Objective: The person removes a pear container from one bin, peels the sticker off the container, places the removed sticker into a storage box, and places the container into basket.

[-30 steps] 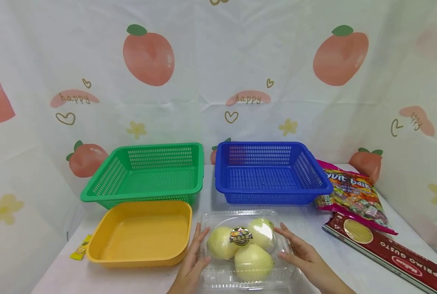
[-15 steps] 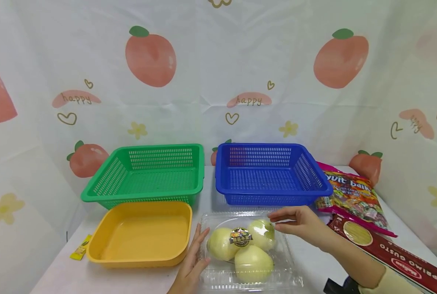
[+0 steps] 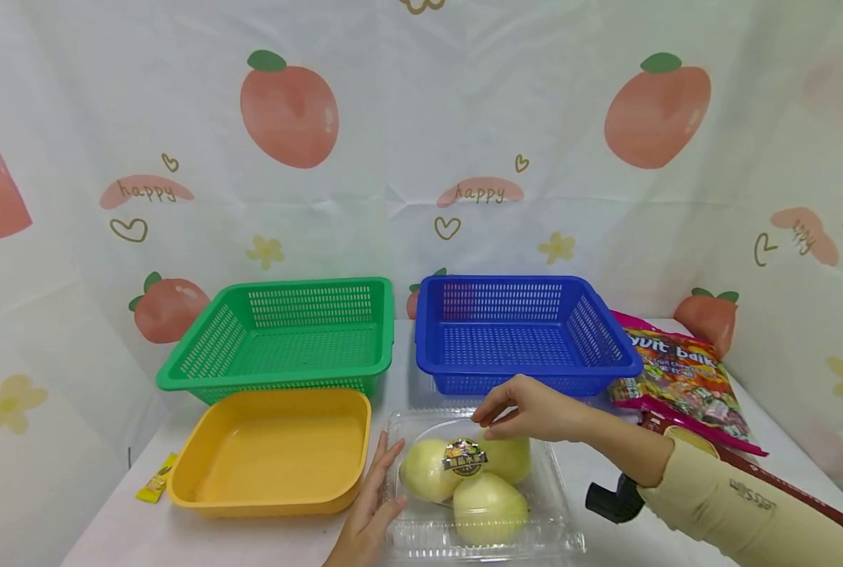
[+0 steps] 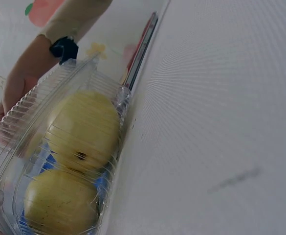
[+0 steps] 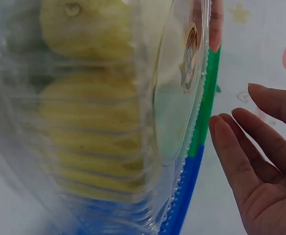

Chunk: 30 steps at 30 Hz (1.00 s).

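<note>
A person's two bare hands work at a clear plastic container at the near middle of a white worktop, three pale yellow-green fruits showing through its lid beneath a dark, round-centred label. The left hand lies along the container's left side, fingers extended and relaxed, grasping nothing, with the thumb at the near left of the lid. The right hand hangs over the far right part of the container, released, its fingers loosely bent and, in the right wrist view, apart from the lid. A cream sleeve covers the right forearm, and a black device sits at that wrist. Behind the container stands a blue basket, with a green basket to its left and a yellow tub in front of the green one. A small yellow sachet lies just beside the tub. At right, a bright candy bag lies near a dark red box, partly hidden by the arm. A fruit-print cloth hangs behind
</note>
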Each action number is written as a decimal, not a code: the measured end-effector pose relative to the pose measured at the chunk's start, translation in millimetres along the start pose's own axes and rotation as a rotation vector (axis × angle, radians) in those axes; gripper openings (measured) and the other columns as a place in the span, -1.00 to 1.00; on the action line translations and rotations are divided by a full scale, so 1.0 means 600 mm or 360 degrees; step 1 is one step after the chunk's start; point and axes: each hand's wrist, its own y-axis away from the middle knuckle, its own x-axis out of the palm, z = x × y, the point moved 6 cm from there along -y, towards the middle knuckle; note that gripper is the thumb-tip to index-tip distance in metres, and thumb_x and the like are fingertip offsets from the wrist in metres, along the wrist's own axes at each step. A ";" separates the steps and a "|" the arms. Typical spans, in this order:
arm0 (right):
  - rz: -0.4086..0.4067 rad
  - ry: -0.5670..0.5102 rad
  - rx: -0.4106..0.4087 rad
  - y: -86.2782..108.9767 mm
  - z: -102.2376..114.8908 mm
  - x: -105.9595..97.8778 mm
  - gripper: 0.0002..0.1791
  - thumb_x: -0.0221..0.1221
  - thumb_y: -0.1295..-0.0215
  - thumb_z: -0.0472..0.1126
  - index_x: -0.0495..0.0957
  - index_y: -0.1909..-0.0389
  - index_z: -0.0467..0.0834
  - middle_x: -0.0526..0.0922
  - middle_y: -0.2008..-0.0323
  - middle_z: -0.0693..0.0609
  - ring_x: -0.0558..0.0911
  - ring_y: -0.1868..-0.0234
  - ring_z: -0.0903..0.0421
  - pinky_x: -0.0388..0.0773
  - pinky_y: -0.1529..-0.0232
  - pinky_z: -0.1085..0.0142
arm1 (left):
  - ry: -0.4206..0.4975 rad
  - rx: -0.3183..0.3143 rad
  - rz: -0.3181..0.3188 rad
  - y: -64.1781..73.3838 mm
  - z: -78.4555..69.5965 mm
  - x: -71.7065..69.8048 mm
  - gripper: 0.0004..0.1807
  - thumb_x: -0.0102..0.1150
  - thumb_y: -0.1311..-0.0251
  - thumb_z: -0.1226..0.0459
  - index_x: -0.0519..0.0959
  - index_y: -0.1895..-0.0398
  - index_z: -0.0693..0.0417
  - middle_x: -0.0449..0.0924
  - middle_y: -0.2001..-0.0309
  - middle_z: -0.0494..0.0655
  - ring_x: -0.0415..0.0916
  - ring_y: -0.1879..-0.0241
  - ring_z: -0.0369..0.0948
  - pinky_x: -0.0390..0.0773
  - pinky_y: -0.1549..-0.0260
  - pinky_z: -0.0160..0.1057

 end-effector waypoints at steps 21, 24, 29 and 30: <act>0.0336 0.0366 0.0074 -0.073 0.028 0.039 -0.80 0.33 -0.01 -0.33 0.68 0.29 -0.25 0.72 0.33 0.00 0.61 0.32 0.32 0.57 0.25 0.53 | -0.0016 -0.0272 -0.0028 0.000 0.007 -0.001 -0.37 -0.15 -0.32 0.35 -0.02 -0.45 0.10 -0.53 -0.49 0.09 -0.58 -0.43 -0.27 -0.32 -0.27 -0.63; 0.0360 0.0413 0.0046 -0.076 0.031 0.042 -0.82 0.33 0.00 -0.35 0.68 0.31 -0.26 0.72 0.35 0.00 0.60 0.35 0.34 0.55 0.26 0.54 | -0.0028 -0.0302 -0.0037 0.000 0.006 -0.001 -0.37 -0.14 -0.31 0.35 0.00 -0.44 0.09 -0.52 -0.49 0.07 -0.62 -0.42 0.02 -0.30 -0.25 -0.64; 0.0389 0.0410 0.0049 -0.080 0.032 0.046 -0.86 0.31 -0.01 -0.37 0.67 0.35 -0.26 0.71 0.42 0.04 0.57 0.40 0.36 0.55 0.29 0.55 | -0.0034 -0.0305 -0.0042 -0.001 0.005 -0.002 -0.37 -0.14 -0.31 0.36 0.02 -0.44 0.04 -0.51 -0.49 0.06 -0.60 -0.44 -0.07 -0.22 -0.08 -0.83; 0.0393 0.0400 0.0056 -0.081 0.031 0.047 -0.87 0.31 -0.02 -0.38 0.67 0.35 -0.26 0.70 0.43 0.04 0.56 0.41 0.36 0.55 0.30 0.54 | -0.0032 -0.0301 -0.0040 -0.001 0.005 -0.002 -0.37 -0.14 -0.31 0.37 0.02 -0.44 0.04 -0.52 -0.49 0.06 -0.59 -0.44 -0.18 -0.22 -0.08 -0.83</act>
